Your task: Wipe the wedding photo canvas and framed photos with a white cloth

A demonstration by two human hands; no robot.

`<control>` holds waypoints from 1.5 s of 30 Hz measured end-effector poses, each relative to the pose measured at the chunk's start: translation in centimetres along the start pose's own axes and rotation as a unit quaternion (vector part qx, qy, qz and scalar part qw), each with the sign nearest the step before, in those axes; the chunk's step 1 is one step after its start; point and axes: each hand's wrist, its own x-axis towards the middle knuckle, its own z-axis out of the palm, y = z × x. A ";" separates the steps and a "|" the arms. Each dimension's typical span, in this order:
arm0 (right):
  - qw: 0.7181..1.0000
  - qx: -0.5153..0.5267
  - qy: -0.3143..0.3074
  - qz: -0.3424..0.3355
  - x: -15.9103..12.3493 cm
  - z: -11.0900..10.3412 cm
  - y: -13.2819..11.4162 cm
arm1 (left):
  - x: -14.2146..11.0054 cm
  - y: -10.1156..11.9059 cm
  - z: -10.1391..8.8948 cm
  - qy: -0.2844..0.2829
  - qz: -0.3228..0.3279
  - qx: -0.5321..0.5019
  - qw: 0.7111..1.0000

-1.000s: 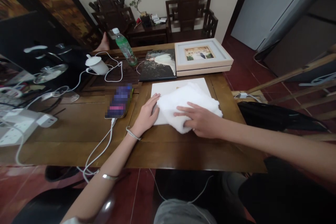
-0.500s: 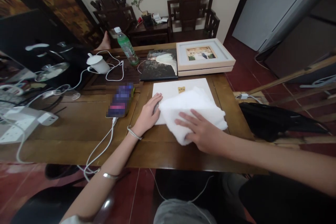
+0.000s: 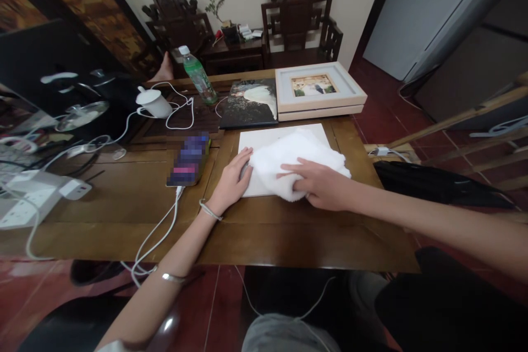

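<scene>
1. Head view, starting with your left hand [image 3: 231, 180]: it's palm down at the left edge of the white board [image 3: 256, 140], fingers stretched out and thumb angled away, not wrapped around anything. You've got a pale bracelet [image 3: 209, 210] on that wrist and a silver bangle [image 3: 173, 278] further up the arm.
2. Your right hand [image 3: 325, 186] is on the fluffy white cloth [image 3: 272, 168], a couple of fingers pointing left and the others bent into the bunched fabric. Honestly can't tell if you're gripping it or just pressing.
3. That cloth lies crumpled over the middle and right of the board, with the far-left corner and left strip showing. The board sits flat on your wooden counter [image 3: 256, 236], near the right end.
4. Just beyond it there's a dark picture panel [image 3: 247, 104] with a white shape on it, right beside a pale framed photo [image 3: 315, 86].
5. Left of your left hand: a phone [image 3: 188, 159] plugged into a white cable [image 3: 175, 209]. Further back, a green-labelled bottle [image 3: 198, 78] and a lidded white cup [image 3: 153, 103]. The power strip [image 3: 28, 198] is way over left.
</scene>
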 end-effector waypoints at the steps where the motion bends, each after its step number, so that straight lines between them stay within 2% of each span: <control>1: 1.000 -0.005 0.006 0.020 0.2 0.0 0.7 | 0.0 0.1 0.0 0.003 -0.004 0.002 1.000; 4: 0.998 -0.014 0.028 0.056 0.5 0.1 2.3 | 0.1 0.4 0.0 0.003 -0.004 0.001 1.000; 7: 0.997 -0.013 0.046 0.067 0.4 0.5 2.5 | 0.1 0.4 -0.1 0.002 0.000 0.000 1.000; 15: 0.996 -0.032 0.010 0.077 -1.1 1.1 -2.0 | 0.1 0.4 -0.1 0.004 -0.001 -0.004 1.000; 20: 1.000 -0.011 -0.025 -0.002 -2.0 0.7 -3.0 | 0.0 0.3 -0.1 0.000 0.000 -0.003 1.000; 22: 0.999 -0.005 -0.030 -0.020 -2.1 0.4 -2.3 | 0.0 0.3 -0.1 -0.001 0.001 -0.001 1.000; 24: 1.000 -0.012 -0.021 -0.008 -2.0 0.1 -0.8 | 0.0 0.3 0.0 0.001 -0.001 -0.002 1.000; 28: 0.997 -0.046 0.014 0.055 -1.6 -0.2 3.2 | 0.0 0.3 0.0 0.005 -0.004 -0.010 1.000; 31: 0.991 -0.067 0.031 0.115 -1.4 0.0 4.6 | 0.0 0.3 0.0 0.007 -0.001 -0.012 1.000; 34: 0.987 -0.072 0.037 0.138 -1.8 0.4 3.1 | 0.0 0.3 0.0 0.006 0.001 -0.010 1.000; 41: 0.988 -0.092 -0.025 0.119 -4.1 -0.1 -4.1 | 0.1 0.4 0.0 0.006 0.002 -0.007 1.000; 45: 0.991 -0.102 -0.032 0.086 -4.6 -0.5 -4.5 | 0.0 0.5 0.0 0.007 -0.001 -0.005 1.000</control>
